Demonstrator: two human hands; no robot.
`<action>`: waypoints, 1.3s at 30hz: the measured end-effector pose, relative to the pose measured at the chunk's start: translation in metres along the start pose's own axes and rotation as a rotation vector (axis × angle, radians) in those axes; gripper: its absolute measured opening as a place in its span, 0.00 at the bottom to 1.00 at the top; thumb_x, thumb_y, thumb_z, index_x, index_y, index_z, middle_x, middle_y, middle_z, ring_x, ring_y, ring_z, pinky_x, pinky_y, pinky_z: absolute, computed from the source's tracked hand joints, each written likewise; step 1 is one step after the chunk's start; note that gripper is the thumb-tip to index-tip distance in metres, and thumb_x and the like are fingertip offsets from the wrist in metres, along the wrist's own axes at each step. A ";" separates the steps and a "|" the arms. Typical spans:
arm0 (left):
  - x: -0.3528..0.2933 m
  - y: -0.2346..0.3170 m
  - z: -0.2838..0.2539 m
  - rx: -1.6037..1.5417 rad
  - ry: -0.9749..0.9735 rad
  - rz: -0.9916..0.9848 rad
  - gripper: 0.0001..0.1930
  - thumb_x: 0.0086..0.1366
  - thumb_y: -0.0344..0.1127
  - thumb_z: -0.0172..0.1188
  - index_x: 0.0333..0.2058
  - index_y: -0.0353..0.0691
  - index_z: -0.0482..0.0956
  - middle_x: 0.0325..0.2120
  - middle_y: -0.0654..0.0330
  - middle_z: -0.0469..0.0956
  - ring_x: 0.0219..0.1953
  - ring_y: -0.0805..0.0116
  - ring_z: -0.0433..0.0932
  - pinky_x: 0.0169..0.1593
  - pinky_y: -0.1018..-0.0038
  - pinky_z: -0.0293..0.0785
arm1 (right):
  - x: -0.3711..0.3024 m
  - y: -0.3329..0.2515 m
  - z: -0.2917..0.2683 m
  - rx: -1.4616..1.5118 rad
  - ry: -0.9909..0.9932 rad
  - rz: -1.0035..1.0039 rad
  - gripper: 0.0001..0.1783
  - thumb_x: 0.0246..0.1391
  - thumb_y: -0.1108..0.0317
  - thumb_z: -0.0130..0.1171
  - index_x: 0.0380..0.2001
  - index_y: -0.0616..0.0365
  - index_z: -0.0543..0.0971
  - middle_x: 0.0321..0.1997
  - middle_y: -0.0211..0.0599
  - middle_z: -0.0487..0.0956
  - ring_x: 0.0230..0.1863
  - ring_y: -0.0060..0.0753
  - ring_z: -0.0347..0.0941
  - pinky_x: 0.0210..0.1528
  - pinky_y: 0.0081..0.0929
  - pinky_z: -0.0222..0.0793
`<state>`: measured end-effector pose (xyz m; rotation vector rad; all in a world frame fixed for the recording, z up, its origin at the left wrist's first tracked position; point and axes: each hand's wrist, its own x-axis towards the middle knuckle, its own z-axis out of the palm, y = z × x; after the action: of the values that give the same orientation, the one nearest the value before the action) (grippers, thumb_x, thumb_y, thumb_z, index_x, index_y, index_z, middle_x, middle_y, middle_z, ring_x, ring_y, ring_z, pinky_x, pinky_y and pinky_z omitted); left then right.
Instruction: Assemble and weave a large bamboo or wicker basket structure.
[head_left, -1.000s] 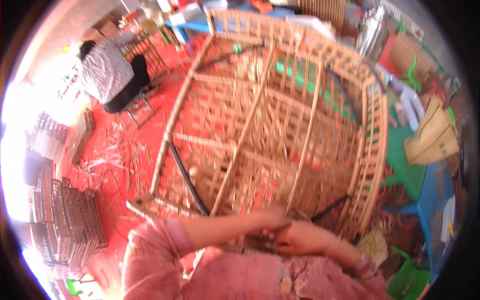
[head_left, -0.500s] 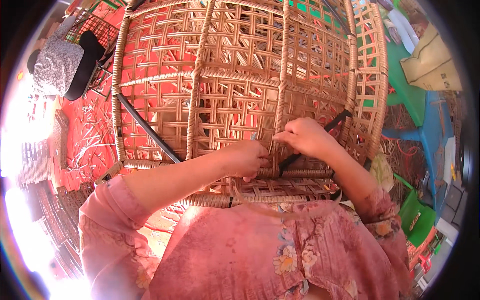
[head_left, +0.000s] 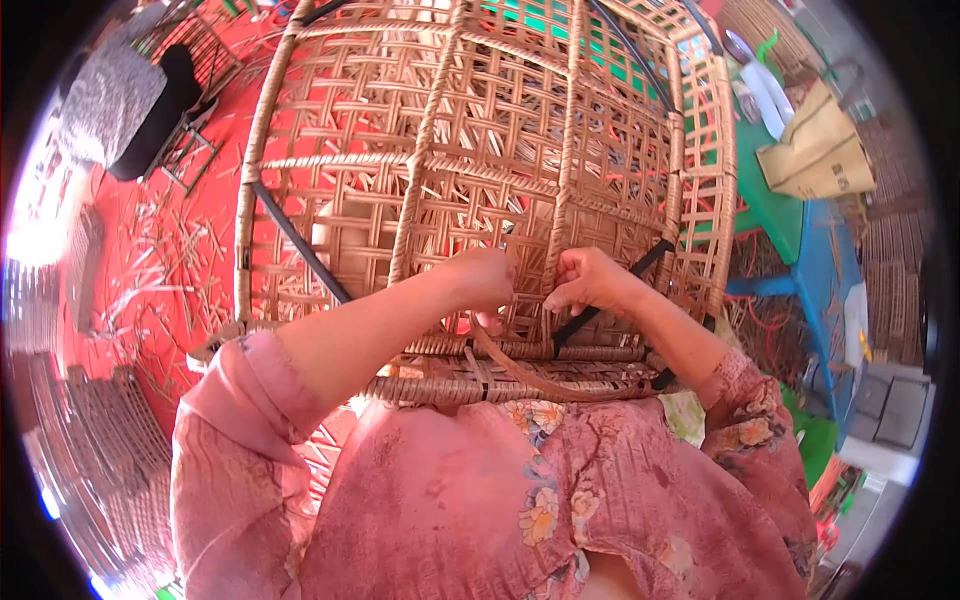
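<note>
Red floor [head_left: 225, 190] flanks the woven frame [head_left: 415, 175]; left hand [head_left: 482, 281] and right hand [head_left: 598, 281] curl near a strip [head_left: 522, 374], grips unclear to me.

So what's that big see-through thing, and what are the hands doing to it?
It's a large woven lattice frame, and a person in a pink flowered top has both hands at its near side. The left hand and right hand are close together, fingers bent, beside a wrapped rib; I can't tell exactly what they grip. A loose brown strip curves down from below the left hand. Cut bits litter the red floor.
</note>
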<state>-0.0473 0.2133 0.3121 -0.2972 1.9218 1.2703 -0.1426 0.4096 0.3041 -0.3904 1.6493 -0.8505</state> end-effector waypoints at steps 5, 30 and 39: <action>0.001 0.012 0.011 0.694 0.230 0.114 0.09 0.52 0.33 0.58 0.29 0.35 0.81 0.26 0.52 0.81 0.30 0.59 0.81 0.37 0.63 0.76 | 0.005 0.006 0.008 0.178 0.067 -0.020 0.18 0.38 0.75 0.68 0.35 0.61 0.73 0.27 0.32 0.78 0.25 0.22 0.74 0.23 0.17 0.67; 0.009 0.053 -0.004 1.039 0.364 0.493 0.08 0.53 0.36 0.60 0.20 0.37 0.79 0.22 0.52 0.79 0.28 0.56 0.80 0.28 0.64 0.75 | -0.050 0.001 0.044 -1.326 0.200 -0.362 0.10 0.45 0.65 0.54 0.15 0.58 0.75 0.17 0.43 0.74 0.22 0.48 0.73 0.27 0.42 0.68; 0.000 0.035 0.044 0.154 -0.115 0.049 0.19 0.54 0.47 0.60 0.27 0.32 0.79 0.18 0.50 0.77 0.26 0.58 0.79 0.34 0.66 0.73 | -0.087 -0.050 0.042 -1.157 0.005 -0.465 0.14 0.47 0.58 0.57 0.16 0.56 0.76 0.17 0.38 0.74 0.23 0.46 0.73 0.28 0.39 0.68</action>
<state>-0.0457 0.2670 0.3275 -0.0963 1.9253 1.1377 -0.0895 0.4200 0.3980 -1.6033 1.9519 -0.1071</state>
